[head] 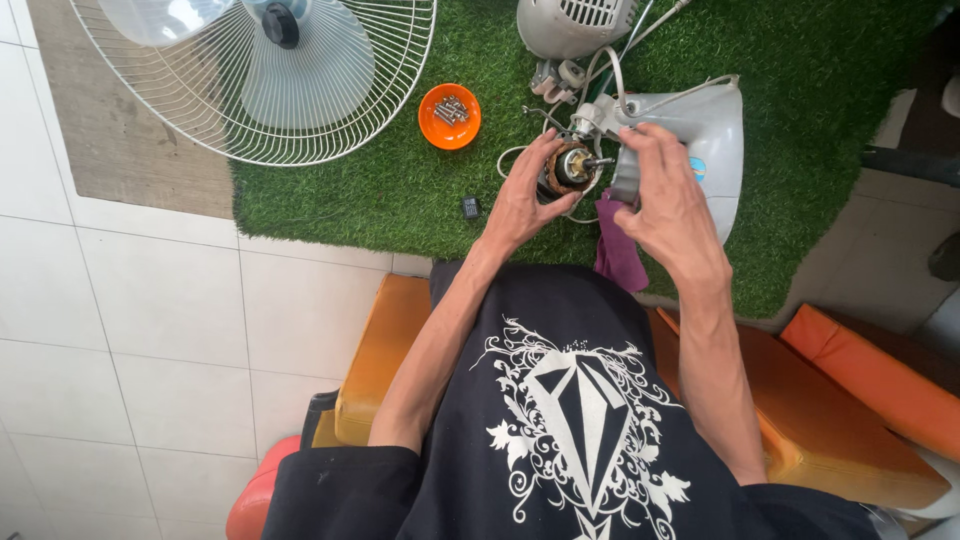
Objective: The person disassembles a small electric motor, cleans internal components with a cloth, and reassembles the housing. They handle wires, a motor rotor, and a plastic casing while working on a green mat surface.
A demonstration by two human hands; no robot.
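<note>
My left hand (525,195) cups a small fan motor (573,167) with copper windings and a steel shaft pointing right. My right hand (668,200) grips the grey-white motor housing (712,125) beside it, fingers curled over its left edge. White wires (612,75) run from the motor up toward another grey fan part (570,22). A purple cloth (618,255) hangs under my right palm.
An orange bowl (450,116) with screws sits on the green turf mat (400,190). A white wire fan guard with clear blades (270,75) lies at top left. A small black part (470,207) lies on the mat. An orange seat (385,350) is under me.
</note>
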